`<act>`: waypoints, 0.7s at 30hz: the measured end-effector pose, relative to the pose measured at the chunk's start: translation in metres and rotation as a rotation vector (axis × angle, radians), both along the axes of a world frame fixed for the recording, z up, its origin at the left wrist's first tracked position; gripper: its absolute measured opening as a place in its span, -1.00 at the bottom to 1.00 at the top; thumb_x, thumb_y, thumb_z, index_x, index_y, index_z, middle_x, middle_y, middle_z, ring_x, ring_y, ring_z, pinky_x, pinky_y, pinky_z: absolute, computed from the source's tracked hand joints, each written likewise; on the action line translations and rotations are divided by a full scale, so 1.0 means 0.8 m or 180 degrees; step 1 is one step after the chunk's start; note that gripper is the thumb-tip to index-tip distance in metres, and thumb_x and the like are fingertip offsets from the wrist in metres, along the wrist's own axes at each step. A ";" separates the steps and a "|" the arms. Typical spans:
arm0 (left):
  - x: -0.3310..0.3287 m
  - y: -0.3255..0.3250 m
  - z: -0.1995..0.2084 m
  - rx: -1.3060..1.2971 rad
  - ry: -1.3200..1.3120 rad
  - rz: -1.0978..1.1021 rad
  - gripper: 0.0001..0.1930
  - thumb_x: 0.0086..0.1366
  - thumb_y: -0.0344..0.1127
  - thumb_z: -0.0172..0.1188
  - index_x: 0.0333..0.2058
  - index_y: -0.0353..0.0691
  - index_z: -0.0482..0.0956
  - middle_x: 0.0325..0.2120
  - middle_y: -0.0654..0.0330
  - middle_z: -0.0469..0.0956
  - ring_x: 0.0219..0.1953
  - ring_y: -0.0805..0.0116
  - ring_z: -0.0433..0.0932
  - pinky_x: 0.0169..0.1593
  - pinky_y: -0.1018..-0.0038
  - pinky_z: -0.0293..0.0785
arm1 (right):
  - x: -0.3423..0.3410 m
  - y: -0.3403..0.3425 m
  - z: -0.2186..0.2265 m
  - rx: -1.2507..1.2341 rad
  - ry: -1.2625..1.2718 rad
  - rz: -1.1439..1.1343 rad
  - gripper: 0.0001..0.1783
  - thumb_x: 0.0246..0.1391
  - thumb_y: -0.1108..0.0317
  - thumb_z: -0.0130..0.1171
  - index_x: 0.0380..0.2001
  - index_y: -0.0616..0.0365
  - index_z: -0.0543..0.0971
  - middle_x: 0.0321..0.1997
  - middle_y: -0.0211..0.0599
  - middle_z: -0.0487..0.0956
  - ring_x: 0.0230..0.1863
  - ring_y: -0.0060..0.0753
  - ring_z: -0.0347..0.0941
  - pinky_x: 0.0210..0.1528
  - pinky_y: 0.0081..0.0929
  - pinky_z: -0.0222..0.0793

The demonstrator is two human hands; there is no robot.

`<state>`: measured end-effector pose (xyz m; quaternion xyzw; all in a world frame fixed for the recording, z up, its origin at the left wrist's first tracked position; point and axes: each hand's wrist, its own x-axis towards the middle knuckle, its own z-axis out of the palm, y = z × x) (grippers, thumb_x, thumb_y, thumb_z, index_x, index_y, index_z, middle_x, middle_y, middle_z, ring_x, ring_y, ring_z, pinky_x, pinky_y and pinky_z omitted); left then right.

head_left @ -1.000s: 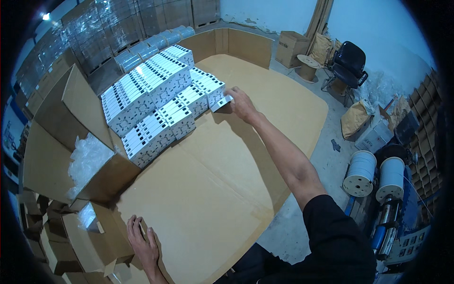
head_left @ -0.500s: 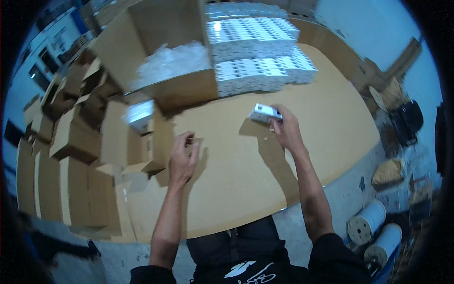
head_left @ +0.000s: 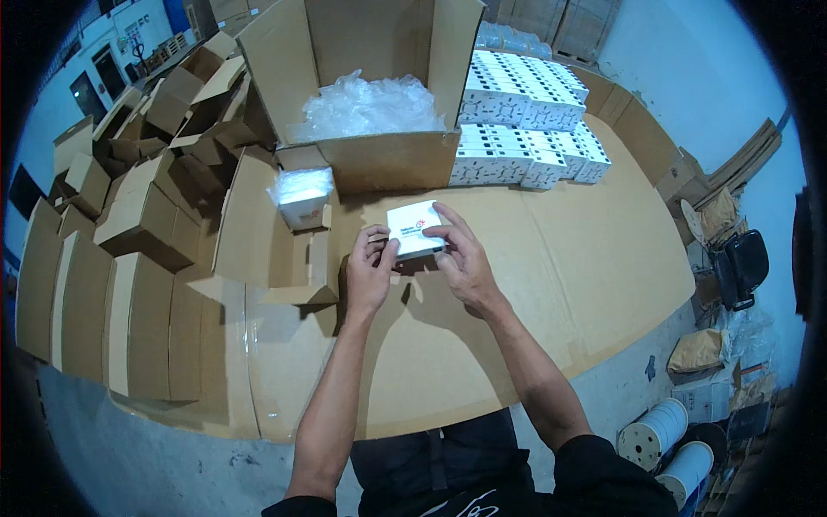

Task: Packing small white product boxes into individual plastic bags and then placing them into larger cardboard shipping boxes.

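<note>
A small white box (head_left: 412,226) with red and dark print is held up over the cardboard-covered table, its broad face turned up. My right hand (head_left: 466,265) grips it from the right, fingers along the edge and face. At the lower left corner, the curled fingers of my left hand (head_left: 370,271) pinch its side. Just left of my hands stands an open brown carton (head_left: 314,280). In its far end sits a white box in clear plastic wrap (head_left: 304,196).
A large open carton (head_left: 370,164) filled with clear plastic bags (head_left: 370,108) stands behind my hands. Right of it are stacked rows of white boxes (head_left: 525,108). Several brown cartons (head_left: 142,224) crowd the left side. Wire spools (head_left: 655,431) stand beyond the table's right edge.
My right hand has brought the white box leftward, and its printed face now shows. My left hand has moved right and taken hold of the box too. The view has shifted.
</note>
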<state>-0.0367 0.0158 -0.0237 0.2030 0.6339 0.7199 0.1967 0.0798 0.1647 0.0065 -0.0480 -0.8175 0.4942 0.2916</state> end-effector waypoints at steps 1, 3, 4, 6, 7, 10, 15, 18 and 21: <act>-0.002 0.004 -0.002 0.0018 0.0010 -0.0014 -0.72 0.44 -0.31 0.21 0.04 -0.26 0.46 -0.22 0.13 0.61 -0.28 0.47 0.58 -0.18 0.51 0.59 | -0.005 0.007 -0.006 0.0018 0.0010 -0.0014 -0.61 0.10 0.63 0.10 0.03 0.25 0.54 0.44 -0.03 0.32 0.11 -0.12 0.57 0.12 -0.37 0.50; -0.004 0.008 -0.005 0.0070 0.0520 0.0171 -0.70 0.40 -0.37 0.24 0.05 -0.27 0.44 -0.21 0.10 0.61 -0.22 0.41 0.61 -0.12 0.47 0.61 | -0.016 0.014 -0.018 -0.0391 -0.0096 -0.0119 -0.68 0.16 0.62 0.11 0.01 0.28 0.50 0.34 0.03 0.41 0.03 -0.31 0.57 0.02 -0.42 0.50; -0.002 0.008 -0.001 0.0072 0.0402 0.0194 -0.65 0.36 -0.42 0.27 0.06 -0.31 0.42 -0.16 0.05 0.59 -0.12 0.37 0.61 -0.02 0.44 0.60 | -0.018 0.015 -0.022 -0.0392 -0.0094 -0.0129 -0.68 0.16 0.62 0.11 0.01 0.28 0.50 0.34 0.03 0.41 0.03 -0.31 0.57 0.02 -0.42 0.50; -0.001 0.002 -0.009 0.0177 0.0470 0.0314 -0.63 0.34 -0.44 0.28 0.07 -0.33 0.42 -0.13 0.03 0.58 -0.09 0.36 0.60 0.01 0.44 0.58 | -0.025 0.013 -0.029 -0.1024 -0.0432 0.0115 -0.63 0.21 0.63 0.13 0.07 0.28 0.38 0.19 0.01 0.50 -0.03 -0.45 0.54 -0.04 -0.43 0.50; -0.001 0.007 -0.009 0.0309 0.0517 0.0380 -0.61 0.33 -0.46 0.29 0.08 -0.35 0.41 -0.10 0.01 0.57 -0.06 0.36 0.58 0.05 0.44 0.57 | -0.029 0.019 -0.038 -0.1007 -0.0399 0.0082 -0.63 0.21 0.63 0.13 0.07 0.28 0.38 0.19 0.01 0.50 -0.03 -0.45 0.54 -0.04 -0.43 0.50; -0.003 0.012 -0.006 0.0154 0.0559 0.0234 -0.58 0.32 -0.56 0.25 0.13 -0.37 0.40 -0.03 -0.01 0.56 0.04 0.33 0.57 0.16 0.39 0.52 | -0.030 0.024 -0.042 -0.0866 -0.0100 -0.0203 -0.39 0.14 0.67 0.19 0.20 0.15 0.20 -0.06 -0.01 0.61 -0.02 -0.22 0.62 -0.02 -0.31 0.53; 0.002 0.011 -0.002 -0.0336 0.0628 -0.0082 -0.55 0.33 -0.67 0.15 0.18 -0.41 0.33 0.02 0.03 0.54 0.11 0.29 0.55 0.23 0.38 0.50 | -0.013 0.031 -0.024 -0.0485 -0.0345 -0.0166 -0.34 0.10 0.67 0.19 0.23 0.11 0.22 -0.09 0.05 0.62 0.00 0.00 0.62 0.06 -0.18 0.51; 0.000 0.009 -0.006 -0.0374 0.0767 -0.0064 -0.55 0.32 -0.65 0.17 0.17 -0.38 0.37 0.02 0.02 0.56 0.11 0.29 0.57 0.20 0.38 0.52 | -0.011 0.034 -0.028 -0.0378 -0.0429 -0.0096 -0.34 0.09 0.64 0.21 0.24 0.11 0.24 -0.07 0.07 0.61 0.04 0.04 0.60 0.09 -0.14 0.49; 0.008 0.006 0.004 -0.0617 0.0893 0.0009 -0.51 0.31 -0.60 0.21 0.19 -0.38 0.33 0.06 -0.01 0.50 0.17 0.25 0.51 0.26 0.34 0.45 | -0.012 0.035 -0.032 -0.0176 -0.0487 -0.0088 -0.34 0.07 0.64 0.19 0.25 0.15 0.27 -0.03 0.08 0.60 0.08 0.05 0.58 0.13 -0.14 0.48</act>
